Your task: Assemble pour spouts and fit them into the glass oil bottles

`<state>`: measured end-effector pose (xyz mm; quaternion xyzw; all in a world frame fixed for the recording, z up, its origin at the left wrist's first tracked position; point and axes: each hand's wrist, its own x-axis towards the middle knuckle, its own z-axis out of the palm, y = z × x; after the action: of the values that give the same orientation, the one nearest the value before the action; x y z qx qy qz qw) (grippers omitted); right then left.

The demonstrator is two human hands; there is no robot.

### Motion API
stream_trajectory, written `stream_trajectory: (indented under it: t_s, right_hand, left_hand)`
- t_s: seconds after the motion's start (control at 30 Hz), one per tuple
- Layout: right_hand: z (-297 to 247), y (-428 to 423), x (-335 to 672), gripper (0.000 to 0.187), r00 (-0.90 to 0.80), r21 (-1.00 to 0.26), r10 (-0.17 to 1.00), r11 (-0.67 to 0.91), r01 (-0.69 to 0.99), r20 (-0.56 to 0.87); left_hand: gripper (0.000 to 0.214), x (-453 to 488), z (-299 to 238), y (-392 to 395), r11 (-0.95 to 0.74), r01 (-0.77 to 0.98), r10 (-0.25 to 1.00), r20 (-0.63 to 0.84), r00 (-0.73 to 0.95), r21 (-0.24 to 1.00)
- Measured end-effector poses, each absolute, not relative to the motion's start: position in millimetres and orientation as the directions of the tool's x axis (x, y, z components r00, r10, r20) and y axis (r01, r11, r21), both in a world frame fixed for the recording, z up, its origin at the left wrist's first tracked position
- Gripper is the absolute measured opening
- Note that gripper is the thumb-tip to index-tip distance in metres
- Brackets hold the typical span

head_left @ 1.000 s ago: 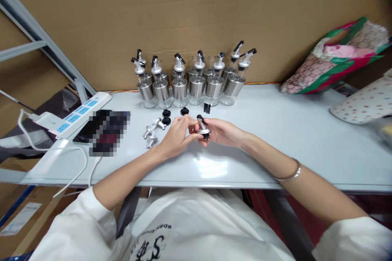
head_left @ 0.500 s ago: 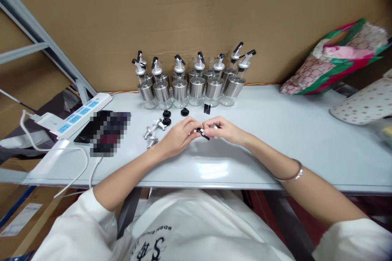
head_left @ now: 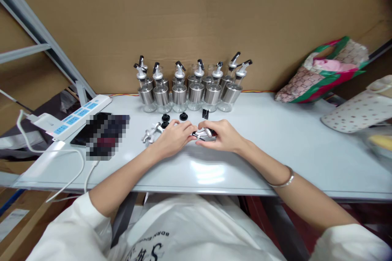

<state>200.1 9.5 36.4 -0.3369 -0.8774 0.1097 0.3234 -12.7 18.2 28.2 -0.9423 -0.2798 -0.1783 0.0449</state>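
Between my hands is a silver pourer spout (head_left: 203, 133) with a small black lever at its left end. My left hand (head_left: 174, 138) pinches the black lever end. My right hand (head_left: 225, 135) curls around the silver body, thumb below and fingers above. Left of my left hand lie several loose silver spout pieces (head_left: 148, 135), partly hidden by it. Black stoppers (head_left: 183, 116) sit just beyond my left hand. Small black levers (head_left: 205, 113) lie behind my right hand.
Glass bottles with steel sleeves (head_left: 179, 94) stand along the cardboard wall, many topped with spouts. A power strip (head_left: 81, 117) and phone (head_left: 88, 130) with white cables lie at left. A patterned bag (head_left: 306, 77) and a spotted white container (head_left: 352, 110) occupy the right.
My right hand has opened its grip wider around the spout, so more of the silver body shows. The view has shifted slightly.
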Motion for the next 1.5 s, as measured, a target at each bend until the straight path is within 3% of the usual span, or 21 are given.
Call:
stream_trajectory:
  t_s: [0.17,0.53,0.67,0.83,0.97,1.07,1.13,1.2,1.27,1.33,1.4,1.5]
  right_hand:
    - [39.3,8.2,200.5,0.027,-0.604,-0.314,0.676,0.734,0.602,0.422]
    - [44.6,6.0,194.4,0.026,-0.617,-0.247,0.540,0.831,0.498,0.573]
    - [50.1,4.9,187.8,0.012,-0.650,-0.188,0.514,0.843,0.505,0.560]
    - [55.3,2.4,178.1,0.016,-0.797,0.092,0.368,0.882,0.462,0.479]
    - [57.8,8.5,176.5,0.019,-0.860,0.230,0.346,0.864,0.448,0.374]
    - [68.5,26.8,182.5,0.022,-0.822,0.296,0.323,0.819,0.491,0.469]
    - [83.9,45.2,188.5,0.022,-0.699,0.229,0.364,0.765,0.601,0.616]
    - [106.0,68.1,194.4,0.025,-0.509,0.050,0.440,0.719,0.694,0.740]
    - [132.1,96.2,200.0,0.038,-0.348,-0.132,0.565,0.641,0.756,0.748]
    - [157.3,129.6,205.5,0.040,-0.256,-0.246,0.660,0.568,0.785,0.707]
    - [176.9,165.6,210.8,0.038,-0.263,-0.273,0.733,0.523,0.808,0.627]
    - [189.9,212.3,216.5,0.038,-0.356,-0.301,0.888,0.439,0.847,0.292]
  left_hand:
    - [0.032,-17.8,34.4,21.8,-0.823,0.567,0.526,0.333,0.783,-0.033]
    - [0.036,-20.4,39.7,19.0,-0.846,0.500,0.521,0.495,0.696,0.187]
    - [0.045,-20.6,44.0,16.9,-0.793,0.550,0.593,0.543,0.595,0.263]
    - [0.041,-17.1,44.5,11.2,-0.722,0.525,0.689,0.535,0.489,0.451]
    - [0.035,-13.0,41.5,9.8,-0.630,0.430,0.776,0.499,0.386,0.647]
    - [0.027,-9.9,39.2,8.1,-0.579,0.372,0.815,0.503,0.288,0.725]
    - [0.029,-8.3,36.9,5.9,-0.585,0.366,0.810,0.507,0.294,0.723]
    - [0.026,-6.9,34.0,3.2,-0.626,0.383,0.778,0.508,0.370,0.679]
    - [0.024,-5.4,31.4,0.4,-0.699,0.405,0.710,0.509,0.486,0.589]
    - [0.024,-3.5,29.8,-2.2,-0.790,0.413,0.608,0.503,0.614,0.453]
    - [0.023,-1.3,29.6,-4.6,-0.865,0.397,0.499,0.459,0.735,0.307]
    - [0.024,2.1,30.6,-7.6,-0.906,0.372,0.421,0.355,0.835,0.201]
